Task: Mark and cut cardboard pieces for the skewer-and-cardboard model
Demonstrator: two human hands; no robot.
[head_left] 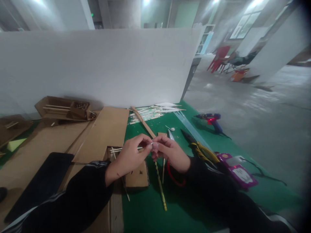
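Over the green table (145, 216), my left hand (133, 152) and right hand (173, 152) pinch a tiny piece (152, 144) I could drop through uneven pressure.

Your left hand (132, 151) and right hand (172, 152) meet above the green table (145, 213), thumbs and fingers pinching a small pale piece (152, 143), too tiny to make out. Beneath them a twisted yellowish rod (159, 184) slants toward you, a cardboard block (136, 176) to its left and a red loop (179, 184) to its right. Farther right you have yellow-handled pliers (204, 150), a purple box (240, 174) and a blue gun-shaped tool (213, 122). Ahead, pale strips (148, 115) lie near the white panel (97, 64); at your left, a dark slab (41, 184) rests on cardboard (60, 132).
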